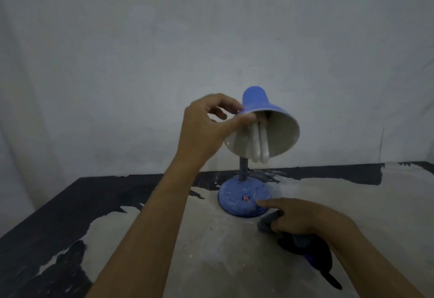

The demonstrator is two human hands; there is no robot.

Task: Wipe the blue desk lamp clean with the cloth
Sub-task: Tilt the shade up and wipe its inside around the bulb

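Note:
The blue desk lamp (256, 102) stands on the table, its shade tilted towards me so the white inside and a white tube bulb (260, 143) show. Its round blue base (244, 198) looks dusty and has a small red switch. My left hand (206, 128) pinches the left rim of the shade, thumb inside and fingers outside. My right hand (303, 217) rests low beside the base, its index finger touching the base's right edge while the other fingers hold a dark grey cloth (266, 223). Part of the cloth trails under my right forearm.
The table (211, 250) has a pale dusty patch over a black surface (58, 208). Its left edge runs diagonally at lower left. A plain grey wall (164, 39) stands close behind the lamp.

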